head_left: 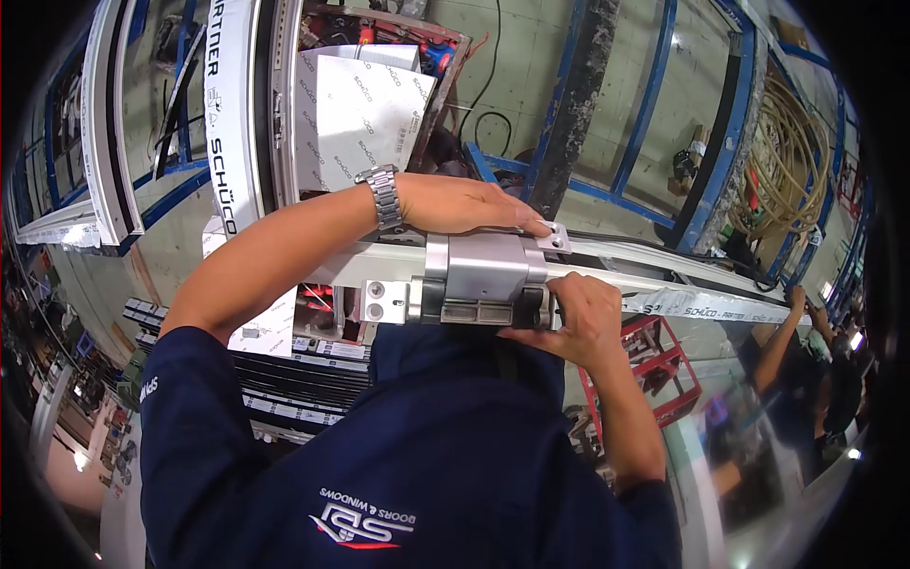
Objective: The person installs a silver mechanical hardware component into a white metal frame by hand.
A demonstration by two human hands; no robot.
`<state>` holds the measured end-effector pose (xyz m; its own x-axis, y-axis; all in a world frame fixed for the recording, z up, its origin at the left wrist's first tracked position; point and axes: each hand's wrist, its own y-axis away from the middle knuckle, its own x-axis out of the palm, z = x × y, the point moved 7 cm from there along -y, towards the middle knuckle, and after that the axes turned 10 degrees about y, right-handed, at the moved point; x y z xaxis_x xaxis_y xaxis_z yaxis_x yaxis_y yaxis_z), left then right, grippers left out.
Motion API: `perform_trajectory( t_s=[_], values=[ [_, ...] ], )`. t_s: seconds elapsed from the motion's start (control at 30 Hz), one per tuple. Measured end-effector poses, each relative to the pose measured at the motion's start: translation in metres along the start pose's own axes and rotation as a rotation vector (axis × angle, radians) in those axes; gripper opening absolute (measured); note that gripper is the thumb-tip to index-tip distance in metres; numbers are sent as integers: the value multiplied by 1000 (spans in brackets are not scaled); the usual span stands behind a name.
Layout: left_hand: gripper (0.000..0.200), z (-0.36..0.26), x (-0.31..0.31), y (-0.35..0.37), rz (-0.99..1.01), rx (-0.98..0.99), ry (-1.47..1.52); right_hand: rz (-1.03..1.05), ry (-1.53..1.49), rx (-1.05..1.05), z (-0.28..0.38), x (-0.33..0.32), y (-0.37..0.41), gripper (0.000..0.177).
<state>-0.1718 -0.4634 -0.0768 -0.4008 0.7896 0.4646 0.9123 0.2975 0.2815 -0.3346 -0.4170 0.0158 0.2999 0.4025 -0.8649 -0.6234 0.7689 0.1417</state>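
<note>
Metal block (483, 280) sits on the white profile (654, 270). In the head view my left hand (464, 204) lies flat on top, grip apart, while my right hand (569, 322) is closed round its end (seating it, I judge). The next move calls for steady, square pressure.

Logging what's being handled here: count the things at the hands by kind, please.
Hands (left hand, right hand): 2
Wristwatch: 1
Metal block: 1
White frame profile: 1
Total: 5
</note>
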Motion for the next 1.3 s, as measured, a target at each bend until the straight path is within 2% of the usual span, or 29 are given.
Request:
perform_trajectory(
  t_s=[0.27, 0.4, 0.5, 0.67, 1.07, 1.17, 1.3],
  values=[
    [54, 8, 0, -2, -32, 54, -165, 10, 9, 9, 2, -7, -9, 63],
    [54, 2, -1, 1, -25, 14, -150, 57, -34, 32, 2, -7, -10, 63],
    [54, 1, -1, -1, 1, 56, -47, 21, 8, 8, 2, -8, -7, 62],
    [57, 14, -7, -3, -73, -78, 40, -5, -89, 22, -4, -3, -4, 58],
    [50, -2, -12, -8, -83, 20, 69, -29, -176, 13, -7, -7, -14, 45],
    [48, -4, -12, -8, -85, 27, 41, 44, -138, 8, -6, -9, -13, 53],
    [46, 0, -12, -9, -96, 2, 42, 43, -122, -30, -8, -11, -19, 53]
  ],
)
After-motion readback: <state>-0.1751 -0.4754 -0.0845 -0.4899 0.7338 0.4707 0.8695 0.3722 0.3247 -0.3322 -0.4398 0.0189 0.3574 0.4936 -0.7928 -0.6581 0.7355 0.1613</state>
